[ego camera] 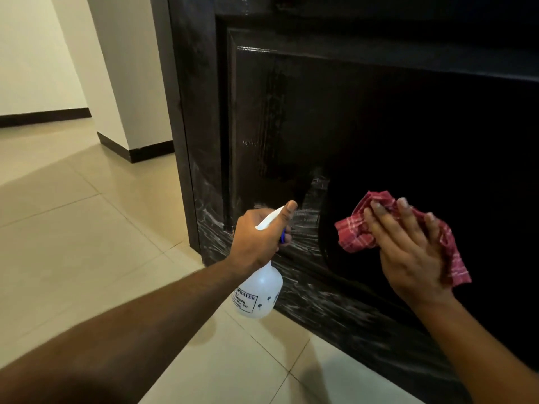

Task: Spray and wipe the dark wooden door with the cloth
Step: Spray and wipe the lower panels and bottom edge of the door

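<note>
The left hand [259,237] wraps round the bottle [260,293], thumb up, nozzle toward the door [408,126]. At its 3 o'clock the right hand [414,252], fingers flat and spread, presses the red cloth [355,231] on the door's low panel. Wet streaks [309,220] show between them. The floor [87,228] lies at 9 o'clock.

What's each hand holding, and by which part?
The left hand grips the spray bottle by its neck, below the nozzle; the right hand presses the cloth flat against the door.
</note>
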